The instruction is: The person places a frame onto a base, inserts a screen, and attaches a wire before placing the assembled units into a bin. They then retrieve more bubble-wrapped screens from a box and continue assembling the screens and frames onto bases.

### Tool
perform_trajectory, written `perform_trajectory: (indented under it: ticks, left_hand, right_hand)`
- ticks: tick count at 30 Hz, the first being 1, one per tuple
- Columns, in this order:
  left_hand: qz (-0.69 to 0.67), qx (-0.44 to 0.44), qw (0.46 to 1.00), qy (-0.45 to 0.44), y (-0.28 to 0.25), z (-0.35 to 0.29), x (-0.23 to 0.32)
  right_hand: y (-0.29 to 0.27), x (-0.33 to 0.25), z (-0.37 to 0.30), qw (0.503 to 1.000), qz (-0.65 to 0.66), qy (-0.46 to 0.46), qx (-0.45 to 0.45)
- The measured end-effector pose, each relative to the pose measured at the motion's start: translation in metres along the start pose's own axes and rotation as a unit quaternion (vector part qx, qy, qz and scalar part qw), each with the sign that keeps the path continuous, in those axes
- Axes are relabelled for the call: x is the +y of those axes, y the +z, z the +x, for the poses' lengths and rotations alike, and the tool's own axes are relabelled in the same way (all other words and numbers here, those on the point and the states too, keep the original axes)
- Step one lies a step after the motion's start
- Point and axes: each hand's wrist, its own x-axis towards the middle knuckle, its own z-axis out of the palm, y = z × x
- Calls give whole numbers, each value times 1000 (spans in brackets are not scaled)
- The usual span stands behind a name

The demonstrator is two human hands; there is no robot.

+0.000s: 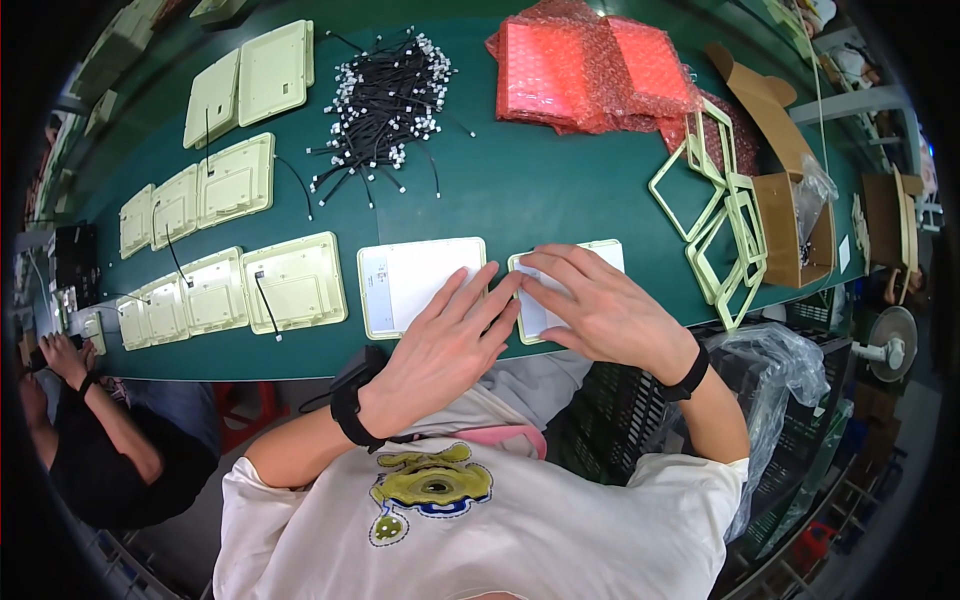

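Two cream plastic frames holding white panels lie side by side near the table's front edge. Over the right corner of the left framed panel [408, 285] stretches my left hand [448, 342], fingers long and apart, their tips reaching the gap between the two. My right hand [610, 305] lies over the right framed panel [611, 256] and covers most of it. Its fingers are extended toward that panel's left edge, where they meet my left fingertips. Neither hand is wrapped around anything. Whether the fingertips press on the panel is hard to see.
Several cream housings [293, 283] with black leads stand in rows on the left. Behind lie a heap of black cables [385, 105] and red bubble-wrapped packs [590, 70]. Loose cream frames [690, 205] and a cardboard box [780, 225] are at right. A co-worker's hand [65, 360] shows far left.
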Motion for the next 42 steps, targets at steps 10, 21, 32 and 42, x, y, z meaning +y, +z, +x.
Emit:
perform_trajectory:
  ticks: [10, 21, 32, 42]
  left_hand:
    - [11, -6, 1000, 4, 1, -1, 1]
    - [28, -11, 999, 11, -1, -2, -2]
    - [46, -18, 999, 21, 3, 2, -1]
    - [46, -6, 999, 15, 10, -8, 6]
  right_hand:
    - [11, -4, -2, 996, 77, 30, 26]
    - [-27, -12, -36, 973, -71, 217, 30]
    - [5, -27, -50, 970, -84, 226, -15]
    - [15, -45, -45, 974, -2, 225, 0]
